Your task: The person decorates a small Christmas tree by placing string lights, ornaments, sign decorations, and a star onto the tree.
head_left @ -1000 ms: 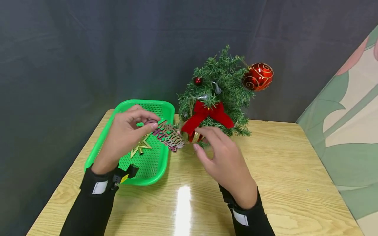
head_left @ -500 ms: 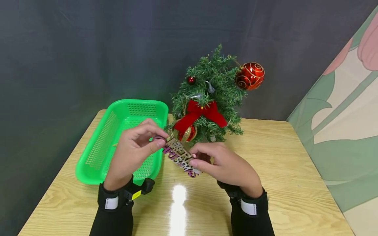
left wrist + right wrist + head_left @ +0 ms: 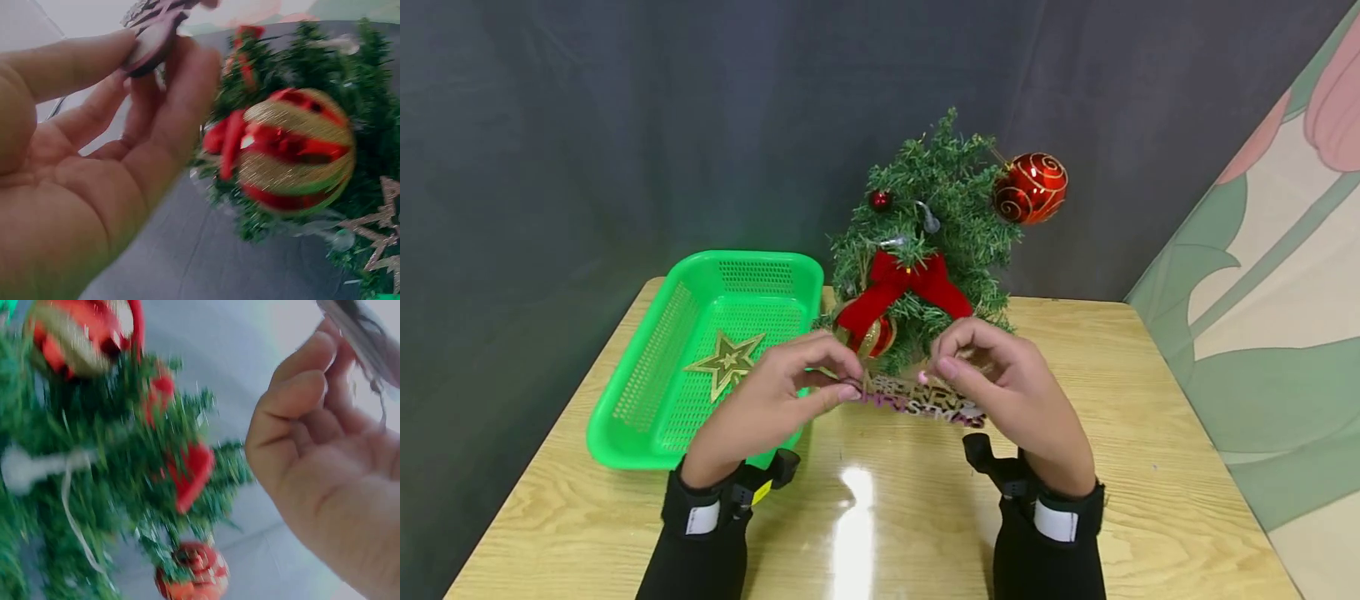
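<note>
A flat "Merry Christmas" sign [image 3: 928,407] in purple, white and gold letters hangs level between both hands, in front of the small Christmas tree [image 3: 951,208]. Its left end is pinched between the thumb and fingers of my left hand [image 3: 763,408]. My right hand [image 3: 1022,392] has its thumb and forefinger together at the sign's upper right edge, by a thin cord; the exact grip there is partly hidden. In the left wrist view the sign's rounded end [image 3: 153,50] sits between thumb and fingertips. The right wrist view is blurred, with the sign [image 3: 359,337] above the curled fingers.
A green basket [image 3: 636,417] at left contains a gold star [image 3: 727,361]. On the tree are a red bow [image 3: 906,283], a striped red-gold bauble [image 3: 880,337] and a large red bauble [image 3: 1032,188] at right. A dark curtain [image 3: 625,125] backs the wooden table [image 3: 1150,467].
My right hand has left the striped bauble's side and come to the sign. The sign has moved right, away from the basket, and turned nearly level, uncovering the star.
</note>
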`<state>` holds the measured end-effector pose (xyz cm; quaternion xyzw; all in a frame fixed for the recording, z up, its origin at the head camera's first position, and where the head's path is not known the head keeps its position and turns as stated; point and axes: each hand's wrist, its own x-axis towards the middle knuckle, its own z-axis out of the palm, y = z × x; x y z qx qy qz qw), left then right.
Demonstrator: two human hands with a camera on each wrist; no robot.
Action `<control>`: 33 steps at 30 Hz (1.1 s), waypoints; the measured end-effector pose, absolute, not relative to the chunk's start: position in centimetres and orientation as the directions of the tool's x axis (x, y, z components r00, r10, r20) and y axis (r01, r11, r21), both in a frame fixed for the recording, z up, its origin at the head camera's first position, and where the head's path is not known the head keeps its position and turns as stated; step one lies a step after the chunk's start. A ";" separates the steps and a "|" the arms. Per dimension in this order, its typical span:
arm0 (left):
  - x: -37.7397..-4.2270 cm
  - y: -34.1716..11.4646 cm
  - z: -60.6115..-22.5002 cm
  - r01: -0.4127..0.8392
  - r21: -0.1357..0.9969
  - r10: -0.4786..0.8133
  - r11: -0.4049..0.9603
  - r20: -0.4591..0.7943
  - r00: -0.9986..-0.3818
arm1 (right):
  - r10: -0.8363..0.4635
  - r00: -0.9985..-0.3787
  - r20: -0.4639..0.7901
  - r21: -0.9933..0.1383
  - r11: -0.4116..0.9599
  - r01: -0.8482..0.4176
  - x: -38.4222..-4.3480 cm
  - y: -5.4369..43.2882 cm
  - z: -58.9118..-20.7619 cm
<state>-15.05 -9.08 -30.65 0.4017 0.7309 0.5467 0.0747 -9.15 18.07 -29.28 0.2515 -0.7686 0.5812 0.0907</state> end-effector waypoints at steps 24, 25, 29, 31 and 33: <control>-17.4 0.3 -22.1 0.725 0.679 0.605 0.119 0.529 -0.595 | 0.119 -0.717 0.687 -0.719 0.259 -0.645 -12.0 19.2 -23.9; -17.8 0.6 -21.6 0.721 0.683 0.610 0.120 0.522 -0.596 | 0.125 -0.720 0.683 -0.719 0.286 -0.633 -12.3 19.4 -23.3; -19.0 1.6 -20.0 0.704 0.702 0.590 0.113 0.522 -0.615 | 0.145 -0.702 0.698 -0.678 0.450 -0.581 -13.9 19.8 -21.2; -19.7 2.1 -19.5 0.713 0.692 0.558 0.113 0.549 -0.622 | 0.159 -0.668 0.727 -0.635 0.526 -0.566 -14.7 19.9 -20.6; -20.2 2.5 -19.2 0.730 0.671 0.524 0.130 0.579 -0.625 | 0.178 -0.634 0.753 -0.603 0.573 -0.555 -15.6 19.9 -20.1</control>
